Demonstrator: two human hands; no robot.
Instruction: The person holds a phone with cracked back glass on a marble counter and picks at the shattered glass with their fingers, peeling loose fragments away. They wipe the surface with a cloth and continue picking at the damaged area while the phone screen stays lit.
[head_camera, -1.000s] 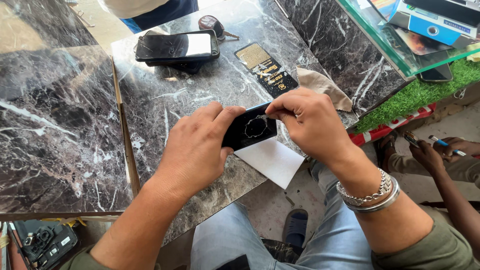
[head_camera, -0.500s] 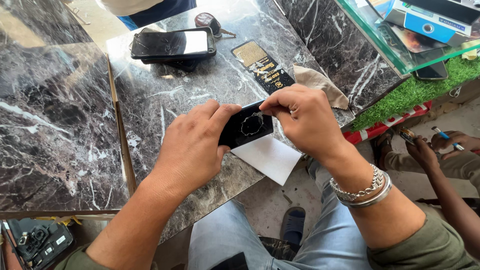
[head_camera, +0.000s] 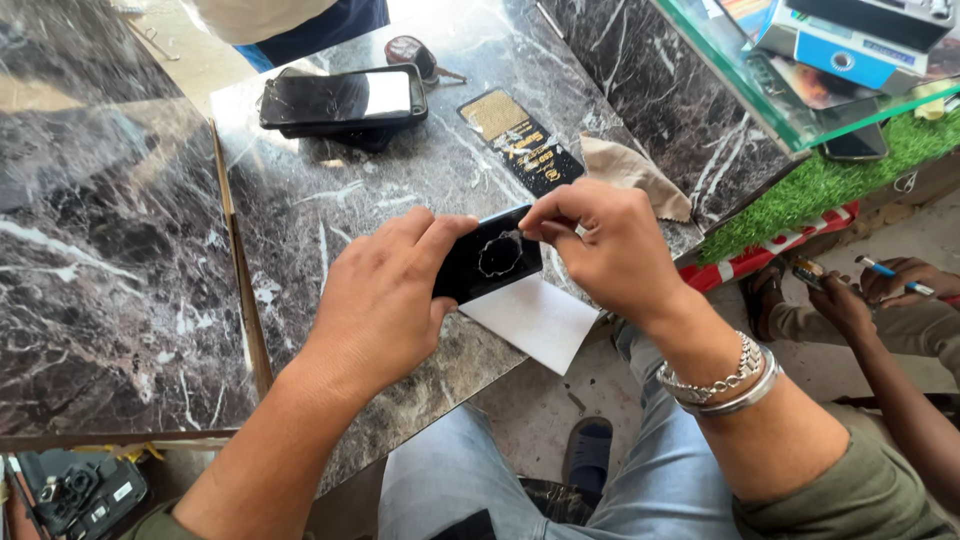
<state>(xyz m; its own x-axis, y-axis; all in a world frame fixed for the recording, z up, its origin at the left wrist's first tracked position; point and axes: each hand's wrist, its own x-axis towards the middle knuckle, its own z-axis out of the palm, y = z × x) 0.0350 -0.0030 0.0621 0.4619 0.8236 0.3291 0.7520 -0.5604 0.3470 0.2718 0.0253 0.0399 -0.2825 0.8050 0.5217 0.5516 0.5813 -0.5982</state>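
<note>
My left hand grips a small black phone from its left side, holding it just above the marble counter. The phone's back faces up and shows a ring-shaped camera cutout. My right hand pinches at the phone's top right corner with thumb and forefinger; whether something thin sits between those fingers is too small to tell. A white sheet lies under the phone at the counter's edge.
A black smartphone lies at the back of the counter, with a key fob, a black and gold packet and a beige cloth nearby. Another person's hands hold a pen at the right. A glass case stands top right.
Both hands and the small phone stay together with only slight shifts. My right fingers have moved onto the phone's top right corner. The view has tilted a little.
</note>
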